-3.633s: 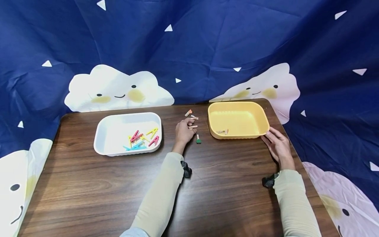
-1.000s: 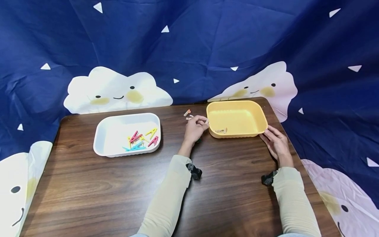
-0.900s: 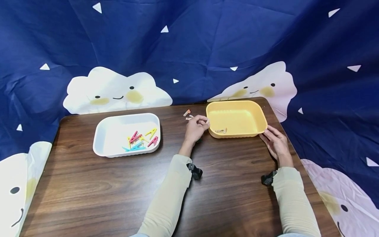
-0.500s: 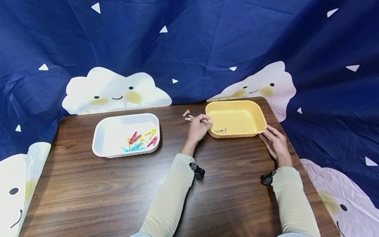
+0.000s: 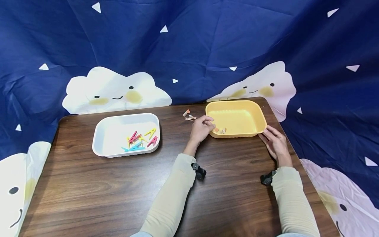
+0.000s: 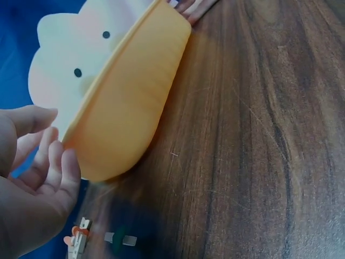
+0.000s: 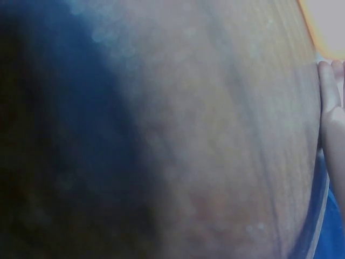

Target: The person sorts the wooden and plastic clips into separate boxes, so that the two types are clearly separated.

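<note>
My left hand (image 5: 202,129) is at the near left corner of the yellow tray (image 5: 237,102), its thumb and fingers apart and nothing between them. Just beyond its fingertips, small wooden clothespins (image 5: 222,131) lie inside the tray, one with an orange ornament (image 5: 216,129). The right hand (image 5: 277,144) touches the tray's near right corner from outside with fairly straight fingers. Several small clothespins (image 5: 190,118) lie on the table left of the tray. A green-decorated clothespin (image 6: 119,239) shows in the left wrist view; the left hand hides it in the head view.
A white tray (image 5: 102,135) stands to the left, holding several red, yellow and blue plastic clothespins (image 5: 139,141). Both trays rest on a dark wooden table (image 5: 231,184). Behind it hangs a blue curtain (image 5: 195,42) with cloud faces. The right wrist view is mostly blurred.
My left hand has carried a small clothespin from the table to the yellow tray and let it go inside; its fingers have parted. The right hand has stayed at its corner.
</note>
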`<state>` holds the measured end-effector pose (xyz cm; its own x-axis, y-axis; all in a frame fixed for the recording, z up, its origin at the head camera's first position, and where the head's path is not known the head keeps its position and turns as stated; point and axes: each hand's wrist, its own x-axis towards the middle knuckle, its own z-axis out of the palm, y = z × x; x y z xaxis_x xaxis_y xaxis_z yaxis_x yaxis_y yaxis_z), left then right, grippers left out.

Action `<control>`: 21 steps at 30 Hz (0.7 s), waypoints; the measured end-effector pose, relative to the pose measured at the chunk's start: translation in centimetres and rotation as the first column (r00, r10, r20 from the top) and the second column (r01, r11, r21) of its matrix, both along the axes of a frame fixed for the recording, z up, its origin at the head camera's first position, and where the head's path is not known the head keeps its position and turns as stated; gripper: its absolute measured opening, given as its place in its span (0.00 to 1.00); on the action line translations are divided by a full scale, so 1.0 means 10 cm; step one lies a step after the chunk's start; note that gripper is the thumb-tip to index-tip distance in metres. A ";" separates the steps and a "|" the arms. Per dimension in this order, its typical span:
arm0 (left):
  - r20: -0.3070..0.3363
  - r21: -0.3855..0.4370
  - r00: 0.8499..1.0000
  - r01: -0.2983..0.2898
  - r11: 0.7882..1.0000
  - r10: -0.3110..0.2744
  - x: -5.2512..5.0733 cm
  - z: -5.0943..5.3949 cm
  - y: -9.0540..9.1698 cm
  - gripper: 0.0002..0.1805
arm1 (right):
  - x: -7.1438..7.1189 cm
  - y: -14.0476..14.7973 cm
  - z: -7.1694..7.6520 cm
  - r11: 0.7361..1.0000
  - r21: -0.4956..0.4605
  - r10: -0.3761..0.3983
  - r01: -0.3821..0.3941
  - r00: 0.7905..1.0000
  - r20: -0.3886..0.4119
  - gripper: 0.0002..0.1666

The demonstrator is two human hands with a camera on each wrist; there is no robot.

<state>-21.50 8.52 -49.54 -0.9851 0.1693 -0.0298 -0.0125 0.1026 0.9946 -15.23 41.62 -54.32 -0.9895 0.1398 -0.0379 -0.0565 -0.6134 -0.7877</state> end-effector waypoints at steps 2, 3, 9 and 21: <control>-0.001 0.012 1.000 0.000 1.000 0.000 0.00 0.00 -0.01 0.13 | 0.00 0.00 0.00 1.000 0.002 0.001 -0.001 1.000 -0.004 0.19; 0.001 0.018 1.000 0.001 1.000 -0.001 0.00 0.00 -0.02 0.13 | -0.01 0.00 0.00 1.000 0.007 0.000 0.000 1.000 -0.005 0.19; 0.032 0.023 0.999 -0.006 1.000 0.006 -0.02 -0.02 -0.09 0.14 | -0.02 0.01 -0.01 1.000 0.024 -0.001 0.001 1.000 -0.003 0.19; 0.088 -0.195 0.992 -0.068 0.978 0.086 -0.02 -0.09 -0.34 0.11 | -0.02 0.01 -0.01 1.000 0.007 -0.004 0.004 1.000 -0.006 0.20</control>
<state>-21.75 5.08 -50.40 -0.9860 0.0749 -0.1488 -0.1216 0.2863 0.9504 -15.40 41.75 -54.41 -0.9891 0.1441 -0.0307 -0.0640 -0.6080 -0.7913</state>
